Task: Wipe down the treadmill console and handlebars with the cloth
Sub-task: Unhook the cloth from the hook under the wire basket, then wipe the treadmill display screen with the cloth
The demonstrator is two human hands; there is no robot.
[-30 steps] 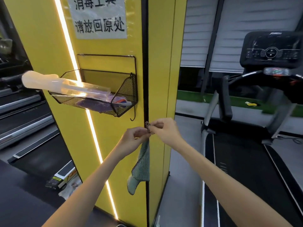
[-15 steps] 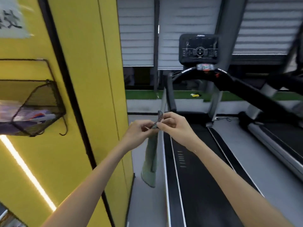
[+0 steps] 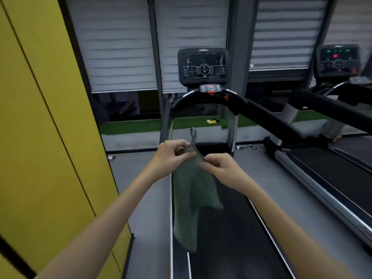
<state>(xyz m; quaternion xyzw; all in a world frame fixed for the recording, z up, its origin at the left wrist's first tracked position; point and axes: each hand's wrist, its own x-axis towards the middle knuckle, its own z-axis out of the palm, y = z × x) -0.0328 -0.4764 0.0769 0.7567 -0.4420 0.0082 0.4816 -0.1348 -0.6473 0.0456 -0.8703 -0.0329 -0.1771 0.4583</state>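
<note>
A green cloth (image 3: 191, 200) with a checkered hanging loop hangs in front of me over the treadmill belt. My left hand (image 3: 171, 156) pinches its top edge on the left, and my right hand (image 3: 219, 168) pinches the edge on the right, a little lower. Straight ahead stands the treadmill with its dark console (image 3: 203, 65) on a post. Its black handlebar (image 3: 267, 119) runs from below the console toward the right, well beyond both hands.
A yellow pillar (image 3: 50, 137) fills the left side, close to my left arm. A second treadmill (image 3: 338, 59) with a lit console stands at the right. Grey floor lies between the machines, and shuttered windows close off the back.
The view has swung right from the yellow pillar and wire basket to face the treadmill. Both hands have spread apart along the cloth's top edge, opening it out.
</note>
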